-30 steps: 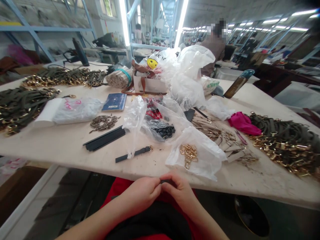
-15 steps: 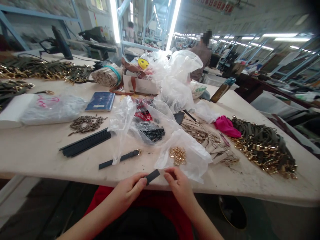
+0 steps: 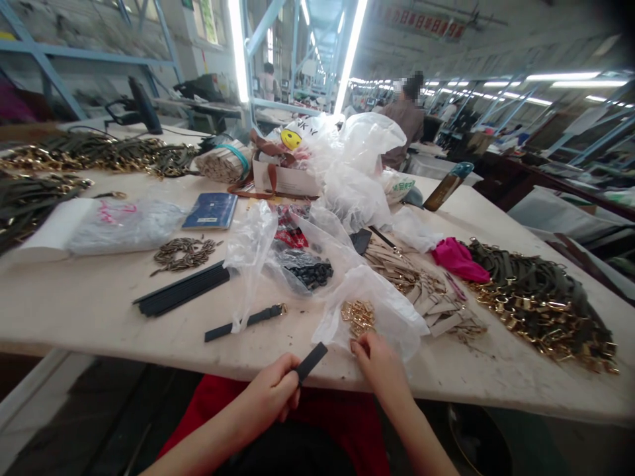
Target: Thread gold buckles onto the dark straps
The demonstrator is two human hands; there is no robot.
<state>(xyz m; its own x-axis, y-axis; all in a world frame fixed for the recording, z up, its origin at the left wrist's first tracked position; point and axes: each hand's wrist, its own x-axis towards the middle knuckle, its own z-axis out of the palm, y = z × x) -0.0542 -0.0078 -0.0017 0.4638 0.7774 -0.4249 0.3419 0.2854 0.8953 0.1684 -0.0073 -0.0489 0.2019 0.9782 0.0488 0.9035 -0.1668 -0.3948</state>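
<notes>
Dark strap, cluttered workshop table

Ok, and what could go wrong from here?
The right hand is right by the small gold metal buckles heaped loose on a white plastic sheet; a brush might scatter them.
The sheet lies near the front edge of the pale tabletop, so a snag could drag buckles off.
The left hand grips a flat dark strip with one end sticking out, which might get knocked.
</notes>
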